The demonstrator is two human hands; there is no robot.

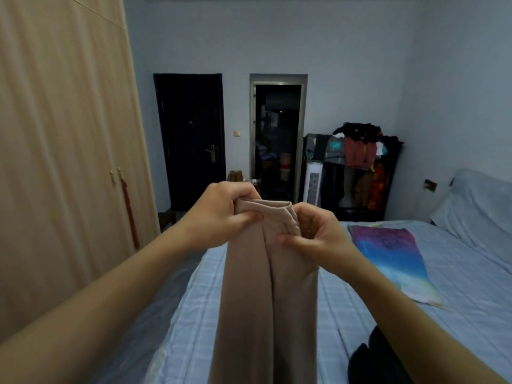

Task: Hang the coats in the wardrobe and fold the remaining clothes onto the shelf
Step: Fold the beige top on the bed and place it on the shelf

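- Head view: you stand at the side of the bed (457,286), with the wardrobe (63,151) on your left, its doors closed.
- Task thing in hand: beige trousers (266,286), held up by the waistband over the bed. The legs hang straight down together and run out of the bottom of the frame.
- Progress, as a judgement: early to middle. The trousers look halved lengthwise, leg on leg, but are not yet folded short, and no shelf is in sight to take them.
- Left to do on the bed: a colourful cloth (388,250) lies flat to the right of the trousers, and a dark garment (379,358) is bunched at the near right edge. You cannot tell what kind of garment it is.
- No coat shows as hung. With the wardrobe doors closed, you cannot tell what is inside.
- Far wall: a rack (360,162) piled with clothes stands beside the open doorway. Whether it belongs to the task is unclear.
- Left hand (221,214): fingers curled over the left end of the waistband, thumb pressed on the cloth in a firm pinch.
- Right hand (315,234): pinches the right end of the waistband, fingers curled behind it and thumb stretched across the front.
- Both hands sit close together at the same height, with only the short span of waistband between them.
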